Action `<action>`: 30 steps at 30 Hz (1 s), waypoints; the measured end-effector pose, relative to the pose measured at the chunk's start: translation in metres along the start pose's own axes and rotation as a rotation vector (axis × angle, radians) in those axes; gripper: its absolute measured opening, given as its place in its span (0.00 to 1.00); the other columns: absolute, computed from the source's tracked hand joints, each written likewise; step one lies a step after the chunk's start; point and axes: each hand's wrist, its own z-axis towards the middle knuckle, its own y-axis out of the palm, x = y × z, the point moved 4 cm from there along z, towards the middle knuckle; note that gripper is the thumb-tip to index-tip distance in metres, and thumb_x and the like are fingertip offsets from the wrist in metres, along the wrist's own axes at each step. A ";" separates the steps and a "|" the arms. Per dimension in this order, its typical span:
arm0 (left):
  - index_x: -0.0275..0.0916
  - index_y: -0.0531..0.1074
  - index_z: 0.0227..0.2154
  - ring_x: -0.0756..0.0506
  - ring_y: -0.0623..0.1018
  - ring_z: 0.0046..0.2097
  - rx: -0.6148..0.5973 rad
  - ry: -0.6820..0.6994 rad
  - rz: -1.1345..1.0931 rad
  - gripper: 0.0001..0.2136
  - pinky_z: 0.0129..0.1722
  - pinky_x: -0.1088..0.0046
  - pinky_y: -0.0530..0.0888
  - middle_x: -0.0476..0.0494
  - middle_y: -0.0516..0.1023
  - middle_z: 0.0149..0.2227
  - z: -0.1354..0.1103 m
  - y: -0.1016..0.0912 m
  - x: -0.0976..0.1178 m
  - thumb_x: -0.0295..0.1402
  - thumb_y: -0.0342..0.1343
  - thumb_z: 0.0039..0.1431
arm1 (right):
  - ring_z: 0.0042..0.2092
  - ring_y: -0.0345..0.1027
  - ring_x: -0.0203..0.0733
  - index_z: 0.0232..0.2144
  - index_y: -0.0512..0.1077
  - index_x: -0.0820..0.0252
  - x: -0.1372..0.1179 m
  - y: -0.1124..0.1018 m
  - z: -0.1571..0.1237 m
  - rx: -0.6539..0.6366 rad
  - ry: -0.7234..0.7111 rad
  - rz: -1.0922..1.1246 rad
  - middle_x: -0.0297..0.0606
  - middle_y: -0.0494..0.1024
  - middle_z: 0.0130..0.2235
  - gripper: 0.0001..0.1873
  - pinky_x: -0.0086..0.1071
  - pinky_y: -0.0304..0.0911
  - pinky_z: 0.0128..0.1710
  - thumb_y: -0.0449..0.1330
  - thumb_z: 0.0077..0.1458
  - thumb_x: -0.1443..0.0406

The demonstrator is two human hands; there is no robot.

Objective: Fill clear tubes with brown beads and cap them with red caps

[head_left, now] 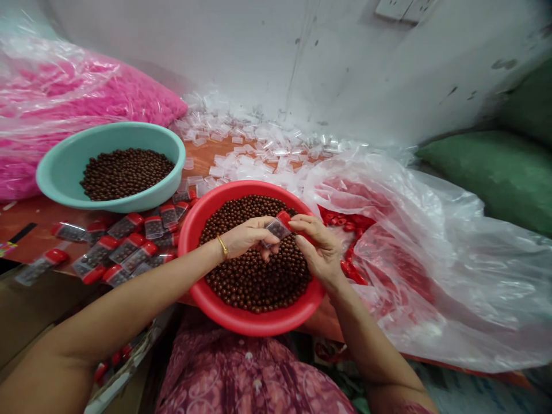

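Observation:
Over a red basin (252,328) of round brown beads (254,282), my left hand (250,237) is closed around a small clear plastic box (278,228). Dark contents show through its wall. A red cap (284,218) sits on the box's upper right end; whether it is fully seated I cannot tell. My right hand (318,247) has its fingers curled at that cap, fingertips touching it, thumb just below. Several capped boxes (129,250) with dark contents lie in a heap left of the basin.
A turquoise basin (60,187) with brown beads stands at left, before a bag of pink pieces (99,86). Clear empty boxes (267,144) spread along the wall. At right, a plastic bag (452,276) holds red caps (351,221). A carton (30,310) sits below the table's left edge.

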 end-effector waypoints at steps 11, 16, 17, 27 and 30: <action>0.35 0.64 0.35 0.57 0.66 0.20 0.157 0.120 0.246 0.16 0.19 0.80 0.67 0.57 0.65 0.23 0.000 -0.002 0.001 0.31 0.60 0.43 | 0.41 0.72 0.41 0.49 0.71 0.55 -0.001 0.004 0.000 -0.076 0.039 -0.180 0.40 0.78 0.39 0.16 0.38 0.68 0.43 0.53 0.58 0.65; 0.35 0.64 0.33 0.58 0.64 0.20 0.250 0.176 0.362 0.12 0.18 0.81 0.65 0.57 0.63 0.24 -0.002 -0.003 -0.001 0.31 0.58 0.46 | 0.47 0.72 0.41 0.52 0.69 0.55 -0.005 0.004 -0.002 -0.091 -0.088 -0.270 0.41 0.77 0.47 0.20 0.38 0.68 0.49 0.53 0.58 0.69; 0.35 0.64 0.32 0.58 0.64 0.20 0.260 0.171 0.369 0.11 0.17 0.81 0.65 0.57 0.63 0.24 -0.003 -0.003 -0.002 0.32 0.58 0.46 | 0.48 0.72 0.41 0.53 0.68 0.55 -0.005 0.005 -0.003 -0.105 -0.103 -0.285 0.41 0.77 0.48 0.21 0.38 0.68 0.50 0.53 0.58 0.69; 0.35 0.65 0.27 0.56 0.64 0.24 0.289 0.155 0.488 0.08 0.23 0.81 0.63 0.56 0.63 0.22 -0.003 -0.006 0.000 0.31 0.57 0.44 | 0.46 0.73 0.41 0.57 0.64 0.53 0.004 0.006 -0.013 -0.262 -0.133 -0.221 0.42 0.76 0.49 0.25 0.37 0.70 0.46 0.52 0.58 0.69; 0.35 0.66 0.25 0.55 0.64 0.26 0.204 0.154 0.560 0.07 0.26 0.80 0.63 0.55 0.65 0.22 -0.004 -0.005 0.001 0.31 0.58 0.42 | 0.46 0.73 0.41 0.57 0.64 0.51 0.004 0.003 -0.015 -0.340 -0.204 -0.165 0.41 0.76 0.49 0.25 0.37 0.71 0.45 0.52 0.57 0.70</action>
